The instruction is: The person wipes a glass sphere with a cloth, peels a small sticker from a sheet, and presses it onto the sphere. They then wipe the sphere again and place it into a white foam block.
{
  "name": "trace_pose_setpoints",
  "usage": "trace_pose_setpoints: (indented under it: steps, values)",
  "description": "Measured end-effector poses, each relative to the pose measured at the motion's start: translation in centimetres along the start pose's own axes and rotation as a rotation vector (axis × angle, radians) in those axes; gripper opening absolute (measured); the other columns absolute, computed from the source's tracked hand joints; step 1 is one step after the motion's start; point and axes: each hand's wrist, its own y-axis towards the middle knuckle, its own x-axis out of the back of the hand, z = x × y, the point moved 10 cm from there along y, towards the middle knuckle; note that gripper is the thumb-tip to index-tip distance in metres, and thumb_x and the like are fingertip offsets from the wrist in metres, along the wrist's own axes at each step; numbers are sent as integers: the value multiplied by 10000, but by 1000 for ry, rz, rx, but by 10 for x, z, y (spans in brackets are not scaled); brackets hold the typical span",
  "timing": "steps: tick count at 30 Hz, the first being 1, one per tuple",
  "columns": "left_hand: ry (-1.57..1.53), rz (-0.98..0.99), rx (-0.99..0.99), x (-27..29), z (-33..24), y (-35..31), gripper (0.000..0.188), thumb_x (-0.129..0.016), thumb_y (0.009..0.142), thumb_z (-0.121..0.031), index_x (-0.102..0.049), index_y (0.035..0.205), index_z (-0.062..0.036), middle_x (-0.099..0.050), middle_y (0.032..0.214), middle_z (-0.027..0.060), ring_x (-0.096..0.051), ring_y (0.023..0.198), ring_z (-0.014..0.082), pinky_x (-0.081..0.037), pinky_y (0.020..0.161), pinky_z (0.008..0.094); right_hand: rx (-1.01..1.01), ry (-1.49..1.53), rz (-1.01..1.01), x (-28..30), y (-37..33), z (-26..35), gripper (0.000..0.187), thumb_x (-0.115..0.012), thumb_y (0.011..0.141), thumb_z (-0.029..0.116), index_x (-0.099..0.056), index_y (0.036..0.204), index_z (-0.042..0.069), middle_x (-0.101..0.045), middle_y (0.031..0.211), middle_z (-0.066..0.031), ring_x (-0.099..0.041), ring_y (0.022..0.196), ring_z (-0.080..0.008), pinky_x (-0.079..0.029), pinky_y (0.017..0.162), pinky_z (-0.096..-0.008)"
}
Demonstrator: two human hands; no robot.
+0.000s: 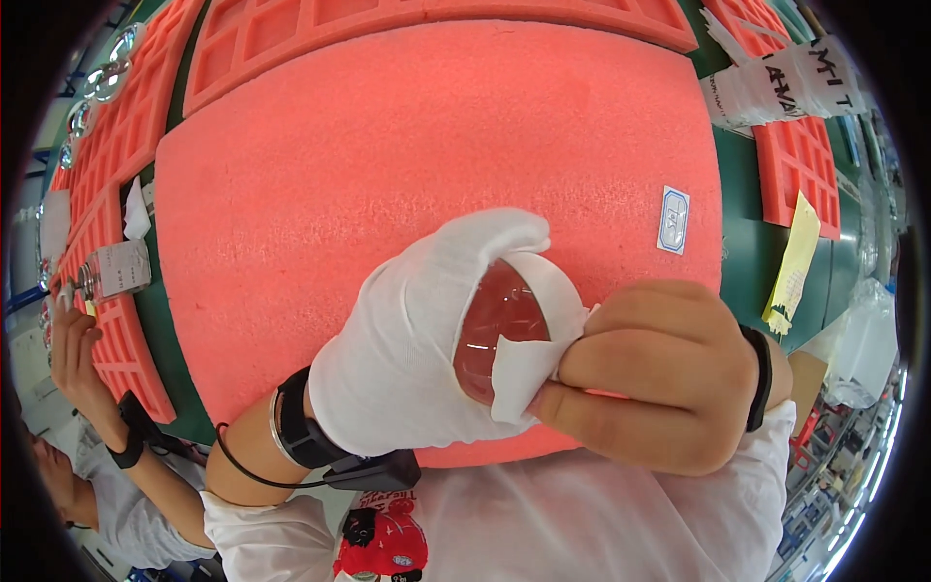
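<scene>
Our gloved left hand point(398, 325) grasps the clear disc point(487, 306); our bare right hand point(659, 373) pinches the white wipe point(520, 373). We should rub gently, with only cloth touching.

A: L hand point(402, 325)?
B: Wht-gloved, holds clear round disc point(483, 315) above pink foam sheet point(407, 136).
A: And R hand point(669, 373)?
B: Bare, pinches wht wipe point(527, 374) over disc's lower R side.

Passage lies open over the foam sheet point(417, 126) at upper centre; left hand point(402, 325) and right hand point(664, 378) block lower centre, a foam tray point(254, 37) the top edge.
</scene>
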Motion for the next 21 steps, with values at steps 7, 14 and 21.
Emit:
trace_pose_setpoints:
  steps: [7, 14, 21]
  values:
    - [-89, -31, 57, -14, 8, -9, 980, -934, 535, -197, -394, 1330, -5, -559, 1233, 167, -620, 1057, 264, -500, 904, 382, -387, 287, -28, -1, -8, -71, 157, -688, 709, -59, -700, 859, -18, -663, 777, -95, -631, 674, -217, -490, 589, -294]
    - [18, -80, 23, -9, 1, -10, 940, -923, 555, -181, -399, 1319, -20, -579, 1213, 151, -626, 1035, 292, -518, 861, 395, -416, 290, -5, 4, -22, -61, 203, -684, 706, -58, -702, 906, -26, -663, 796, -113, -638, 721, -240, -500, 627, -306]
    - [196, -17, -206, -22, -21, -12, 819, -899, 566, -143, -474, 1257, -33, -632, 1112, 116, -611, 1052, 340, -531, 845, 414, -402, 68, -17, 11, -45, -13, 201, -701, 694, -43, -693, 895, -26, -649, 822, -128, -633, 693, -247, -517, 601, -324]
